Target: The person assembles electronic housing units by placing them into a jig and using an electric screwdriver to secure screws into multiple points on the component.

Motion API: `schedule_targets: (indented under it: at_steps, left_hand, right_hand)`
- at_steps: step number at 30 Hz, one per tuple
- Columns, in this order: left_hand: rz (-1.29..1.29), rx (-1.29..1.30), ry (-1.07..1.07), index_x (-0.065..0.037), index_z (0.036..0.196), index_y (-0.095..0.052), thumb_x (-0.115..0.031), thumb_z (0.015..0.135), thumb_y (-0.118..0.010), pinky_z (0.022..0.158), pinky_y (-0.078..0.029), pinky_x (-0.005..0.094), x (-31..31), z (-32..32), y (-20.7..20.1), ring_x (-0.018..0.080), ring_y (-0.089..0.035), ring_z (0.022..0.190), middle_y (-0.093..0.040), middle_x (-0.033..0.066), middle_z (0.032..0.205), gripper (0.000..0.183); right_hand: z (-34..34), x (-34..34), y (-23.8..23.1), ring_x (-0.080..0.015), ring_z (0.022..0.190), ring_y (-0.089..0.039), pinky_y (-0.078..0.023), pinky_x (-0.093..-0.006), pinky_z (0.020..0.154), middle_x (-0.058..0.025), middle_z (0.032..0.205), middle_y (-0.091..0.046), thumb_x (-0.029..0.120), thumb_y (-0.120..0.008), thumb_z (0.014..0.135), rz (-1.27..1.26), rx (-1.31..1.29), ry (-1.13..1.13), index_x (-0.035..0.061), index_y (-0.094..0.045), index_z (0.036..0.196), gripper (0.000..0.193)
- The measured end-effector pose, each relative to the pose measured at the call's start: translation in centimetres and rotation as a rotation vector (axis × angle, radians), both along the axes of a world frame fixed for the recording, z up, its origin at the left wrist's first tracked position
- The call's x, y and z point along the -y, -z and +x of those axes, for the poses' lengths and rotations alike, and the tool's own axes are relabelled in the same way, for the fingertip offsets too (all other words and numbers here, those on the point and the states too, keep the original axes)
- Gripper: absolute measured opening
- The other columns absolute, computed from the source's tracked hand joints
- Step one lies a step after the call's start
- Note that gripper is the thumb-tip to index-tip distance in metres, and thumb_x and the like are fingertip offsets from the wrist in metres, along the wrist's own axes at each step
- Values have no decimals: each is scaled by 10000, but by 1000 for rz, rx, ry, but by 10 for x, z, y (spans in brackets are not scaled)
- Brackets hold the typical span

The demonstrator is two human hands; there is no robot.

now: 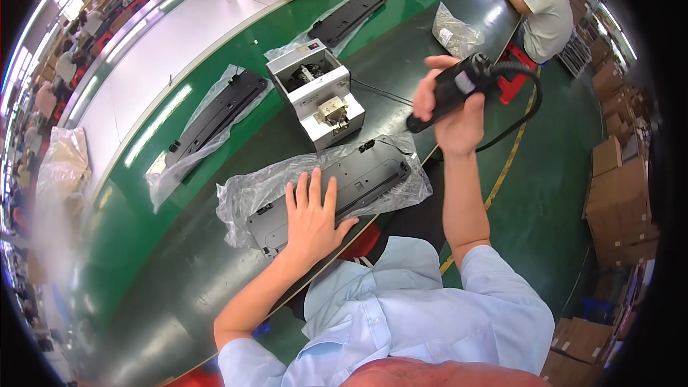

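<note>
"Where's your left hand (312, 218)?"
"You rest it, spread, on the black panel (369, 179), which lies on clear plastic (233, 202) on the bench (172, 294)."
"And your right hand (461, 123)?"
"You wrap it around a black tool (453, 93), raised beside the panel."

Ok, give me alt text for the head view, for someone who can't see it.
A person's left grip rests spread-fingered on a long black panel atop clear plastic, while the right grip holds up a black handheld device with a thick cable. Beyond, a silvery machine stands near more black panels.
</note>
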State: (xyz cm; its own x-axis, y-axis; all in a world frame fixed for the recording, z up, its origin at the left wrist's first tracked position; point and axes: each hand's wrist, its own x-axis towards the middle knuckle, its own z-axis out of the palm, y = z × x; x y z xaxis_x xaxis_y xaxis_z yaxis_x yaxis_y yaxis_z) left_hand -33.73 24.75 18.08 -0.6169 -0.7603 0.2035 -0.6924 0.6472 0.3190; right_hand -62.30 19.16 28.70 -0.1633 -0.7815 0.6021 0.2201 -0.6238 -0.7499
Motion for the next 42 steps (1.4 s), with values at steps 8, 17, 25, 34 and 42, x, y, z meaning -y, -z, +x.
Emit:
schedule_targets:
  at_steps: [8,17,25,34,42]
  left_hand:
    - [-50,-20,-4,-20,1435,-549,-469,839,-766,1155,-277,618,2,2,4,471,-400,1393,-410,286,1541,777]
    - [-66,-38,-29,-24,1416,-566,-478,829,-763,1163,-270,609,3,6,6,453,-408,1382,-429,275,1522,768]
    - [-63,-43,-31,-28,1419,-566,-474,828,-761,1158,-278,613,4,5,7,455,-414,1380,-435,274,1519,766]
    - [-78,-48,-27,-26,1412,-570,-459,820,-772,1150,-289,614,0,4,6,457,-426,1364,-443,276,1507,761]
    - [-72,-58,-23,-24,1411,-571,-447,814,-784,1152,-290,614,1,4,7,458,-428,1365,-439,275,1511,762]
  right_hand:
    - [86,64,36,-140,582,-533,-437,-281,546,-94,715,-592,727,-610,908,-39,47,-126,-29,-558,1064,774]
    - [99,31,47,-141,560,-537,-451,-287,539,-80,702,-585,756,-554,917,135,37,-144,-43,-559,1136,829]
    - [112,32,67,-123,554,-531,-430,-255,517,-79,678,-577,761,-612,885,260,21,-214,-30,-571,1029,806]
    - [107,34,57,-130,545,-536,-437,-254,511,-79,674,-576,764,-605,884,163,9,-174,-32,-566,1024,810]
    - [94,67,35,-157,557,-534,-434,-300,533,-89,682,-570,746,-571,917,60,9,2,-47,-579,1062,805]
